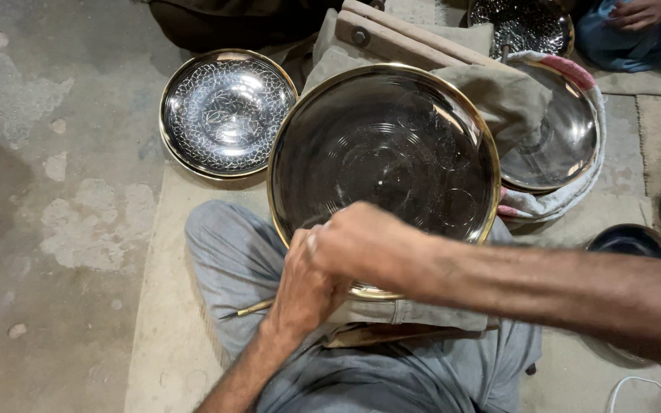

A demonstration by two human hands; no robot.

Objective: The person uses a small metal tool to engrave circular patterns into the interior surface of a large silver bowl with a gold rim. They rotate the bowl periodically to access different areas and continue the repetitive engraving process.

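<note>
A large shiny metal plate (384, 153) with a golden rim rests tilted on my lap, over my grey trousers (231, 252). My left hand (304, 291) is at the plate's near rim, closed around a thin brass-coloured tool (246, 310) whose tip sticks out to the left. My right hand (357, 241) reaches in from the right and lies curled over the left hand on the same rim. Its fingers are closed; what they hold is hidden.
An engraved plate (227, 111) lies on the floor at the left. A plain plate (556, 134) wrapped in cloth (575, 191) sits at the right, another patterned plate (522, 23) behind it. A wooden board (407, 38), a dark bowl (629, 241), a white cable (636, 385) and another person's hand (644, 11) are nearby.
</note>
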